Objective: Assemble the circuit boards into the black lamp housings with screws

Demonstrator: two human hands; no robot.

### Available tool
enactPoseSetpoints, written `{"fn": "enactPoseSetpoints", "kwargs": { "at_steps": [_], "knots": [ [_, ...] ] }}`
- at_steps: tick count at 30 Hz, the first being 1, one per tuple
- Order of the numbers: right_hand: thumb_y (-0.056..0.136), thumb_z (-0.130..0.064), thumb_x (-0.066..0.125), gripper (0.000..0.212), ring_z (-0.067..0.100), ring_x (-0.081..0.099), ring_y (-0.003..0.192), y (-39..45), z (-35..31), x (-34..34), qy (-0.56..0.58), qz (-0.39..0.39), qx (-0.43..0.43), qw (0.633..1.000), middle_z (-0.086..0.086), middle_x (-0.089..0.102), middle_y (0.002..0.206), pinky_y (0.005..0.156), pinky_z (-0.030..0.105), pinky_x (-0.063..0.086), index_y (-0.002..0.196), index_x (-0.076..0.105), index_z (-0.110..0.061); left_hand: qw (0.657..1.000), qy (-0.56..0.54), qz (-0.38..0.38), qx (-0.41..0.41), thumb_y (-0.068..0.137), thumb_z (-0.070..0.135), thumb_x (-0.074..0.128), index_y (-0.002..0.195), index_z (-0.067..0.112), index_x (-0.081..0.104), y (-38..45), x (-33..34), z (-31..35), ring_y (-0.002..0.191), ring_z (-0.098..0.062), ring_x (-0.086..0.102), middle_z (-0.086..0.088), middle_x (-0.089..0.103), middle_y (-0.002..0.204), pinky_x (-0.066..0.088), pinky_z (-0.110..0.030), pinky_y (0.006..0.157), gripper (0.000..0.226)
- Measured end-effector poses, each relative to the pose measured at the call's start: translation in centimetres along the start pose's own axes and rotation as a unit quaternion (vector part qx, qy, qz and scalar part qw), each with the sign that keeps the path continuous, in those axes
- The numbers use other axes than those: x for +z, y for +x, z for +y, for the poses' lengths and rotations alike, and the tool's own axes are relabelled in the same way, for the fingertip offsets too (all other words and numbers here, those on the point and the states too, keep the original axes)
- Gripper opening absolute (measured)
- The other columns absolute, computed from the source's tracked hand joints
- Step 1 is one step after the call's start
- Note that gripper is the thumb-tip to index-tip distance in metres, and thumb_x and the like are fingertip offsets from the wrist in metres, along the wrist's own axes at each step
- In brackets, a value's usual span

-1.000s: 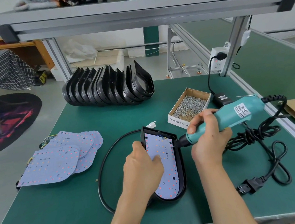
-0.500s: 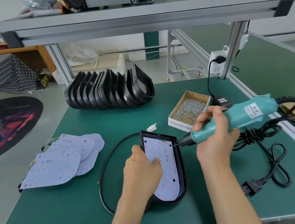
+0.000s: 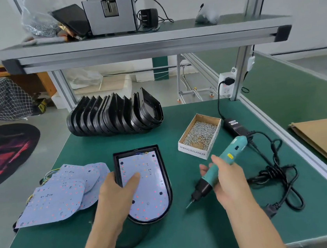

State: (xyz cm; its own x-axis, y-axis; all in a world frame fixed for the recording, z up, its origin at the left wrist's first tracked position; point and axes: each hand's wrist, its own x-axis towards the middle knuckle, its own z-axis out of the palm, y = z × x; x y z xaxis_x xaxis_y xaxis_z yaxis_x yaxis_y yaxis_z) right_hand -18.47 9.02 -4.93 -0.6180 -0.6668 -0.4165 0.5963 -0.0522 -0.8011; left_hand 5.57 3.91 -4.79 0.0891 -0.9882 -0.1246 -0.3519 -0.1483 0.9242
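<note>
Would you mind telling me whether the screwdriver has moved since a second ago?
Yes. The screwdriver tip has left the housing rim, now right of it, toward the cable.

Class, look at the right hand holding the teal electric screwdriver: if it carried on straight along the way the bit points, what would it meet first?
The right hand aims the teal electric screwdriver down and to the left. Its bit would probably meet the bare green table mat first, just right of the black lamp housing, though depth is unclear.

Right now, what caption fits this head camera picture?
Left hand steadies a circuit board in its black housing; right hand holds the screwdriver.
</note>
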Motion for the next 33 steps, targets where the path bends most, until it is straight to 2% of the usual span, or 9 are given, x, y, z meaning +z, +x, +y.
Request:
{"fn": "enactPoseSetpoints", "kwargs": {
  "at_steps": [3, 8, 15, 21, 24, 27, 29, 31, 33],
  "knots": [
    [0.099, -0.009, 0.065, 0.013, 0.026, 0.065, 0.07, 0.0, 0.7, -0.4, -0.172, 0.049, -0.036, 0.983, 0.014, 0.062, 0.104, 0.066, 0.038, 0.056, 0.108, 0.057, -0.009, 1.0, 0.004, 0.011, 0.009, 0.095, 0.033, 0.071, 0.093, 0.02, 0.07, 0.3, 0.0, -0.3, 0.077, -0.021, 0.073, 0.001, 0.077, 0.086, 0.056, -0.035, 0.063, 0.013],
    [0.096, -0.014, 0.062, 0.016, 0.028, 0.053, 0.076, -0.7, 1.2, -0.6, -0.435, 0.102, -0.116, 0.887, 0.018, 0.04, 0.121, 0.076, 0.034, 0.045, 0.105, 0.05, -0.008, 0.992, 0.118, 0.034, 0.039, 0.098, 0.03, 0.063, 0.081, 0.015, 0.059, 0.7, 0.9, -0.6, 0.075, -0.032, 0.064, -0.007, 0.066, 0.077, 0.047, -0.039, 0.066, 0.023],
    [0.097, -0.009, 0.058, 0.069, 0.043, 0.045, 0.119, -0.9, 1.7, -0.1, -0.57, 0.069, -0.129, 0.808, 0.021, 0.03, 0.138, 0.102, 0.042, 0.043, 0.158, 0.024, -0.006, 0.974, 0.225, 0.016, 0.035, 0.1, 0.031, 0.057, 0.078, 0.012, 0.052, 1.1, 2.0, -0.3, 0.085, -0.037, 0.058, -0.009, 0.063, 0.082, 0.043, -0.039, 0.074, 0.029],
    [0.1, -0.018, 0.058, 0.061, 0.042, 0.047, 0.118, -1.4, 1.4, 0.0, -0.67, 0.06, -0.167, 0.72, 0.019, 0.031, 0.14, 0.094, 0.041, 0.045, 0.154, 0.03, -0.012, 0.9, 0.428, 0.01, 0.077, 0.099, 0.056, 0.05, 0.106, 0.012, 0.07, 2.4, 1.9, -0.2, 0.14, -0.036, 0.03, -0.013, 0.04, 0.153, 0.032, -0.044, 0.111, 0.049],
    [0.102, -0.031, 0.06, 0.059, 0.038, 0.045, 0.123, -2.0, 0.9, -0.2, -0.707, 0.064, -0.161, 0.685, 0.016, 0.031, 0.145, 0.087, 0.038, 0.047, 0.152, 0.033, -0.015, 0.9, 0.431, -0.025, 0.061, 0.095, 0.071, 0.043, 0.102, 0.017, 0.072, 3.2, 1.5, -0.1, 0.148, -0.034, 0.021, -0.009, 0.031, 0.164, 0.025, -0.049, 0.117, 0.061],
    [0.102, -0.046, 0.057, 0.053, 0.032, 0.044, 0.123, -3.3, 0.8, -0.4, -0.734, 0.087, -0.217, 0.637, 0.01, 0.04, 0.141, 0.094, 0.035, 0.049, 0.145, 0.047, -0.018, 0.915, 0.399, -0.032, 0.046, 0.096, 0.074, 0.036, 0.092, 0.019, 0.072, 3.5, 1.3, -0.3, 0.146, -0.034, 0.024, -0.008, 0.037, 0.161, 0.025, -0.051, 0.117, 0.066],
    [0.102, -0.048, 0.052, 0.039, 0.029, 0.054, 0.116, -4.9, 1.5, 0.3, -0.706, 0.038, -0.265, 0.656, 0.005, 0.053, 0.13, 0.094, 0.037, 0.048, 0.13, 0.06, -0.022, 0.915, 0.398, -0.053, 0.046, 0.102, 0.066, 0.028, 0.098, 0.02, 0.072, 3.8, 0.7, 0.2, 0.138, -0.038, 0.036, -0.014, 0.051, 0.149, 0.029, -0.05, 0.115, 0.063],
    [0.103, -0.05, 0.047, 0.03, 0.031, 0.063, 0.109, -6.4, 3.1, 1.4, -0.704, -0.052, -0.245, 0.665, 0.004, 0.064, 0.114, 0.083, 0.039, 0.047, 0.106, 0.06, -0.023, 0.912, 0.397, -0.038, 0.099, 0.106, 0.031, 0.043, 0.124, 0.006, 0.064, 4.6, 0.1, 0.8, 0.111, -0.041, 0.059, -0.022, 0.068, 0.115, 0.046, -0.049, 0.1, 0.037],
    [0.102, -0.05, 0.047, 0.033, 0.036, 0.064, 0.105, -7.2, 4.6, 2.5, -0.723, -0.12, -0.189, 0.653, 0.007, 0.061, 0.1, 0.077, 0.039, 0.045, 0.09, 0.048, -0.02, 0.911, 0.394, -0.059, 0.109, 0.073, -0.007, 0.078, 0.106, -0.013, 0.065, 5.1, -0.1, 1.6, 0.065, -0.038, 0.068, -0.024, 0.066, 0.07, 0.058, -0.047, 0.064, 0.036]
  ]
}}
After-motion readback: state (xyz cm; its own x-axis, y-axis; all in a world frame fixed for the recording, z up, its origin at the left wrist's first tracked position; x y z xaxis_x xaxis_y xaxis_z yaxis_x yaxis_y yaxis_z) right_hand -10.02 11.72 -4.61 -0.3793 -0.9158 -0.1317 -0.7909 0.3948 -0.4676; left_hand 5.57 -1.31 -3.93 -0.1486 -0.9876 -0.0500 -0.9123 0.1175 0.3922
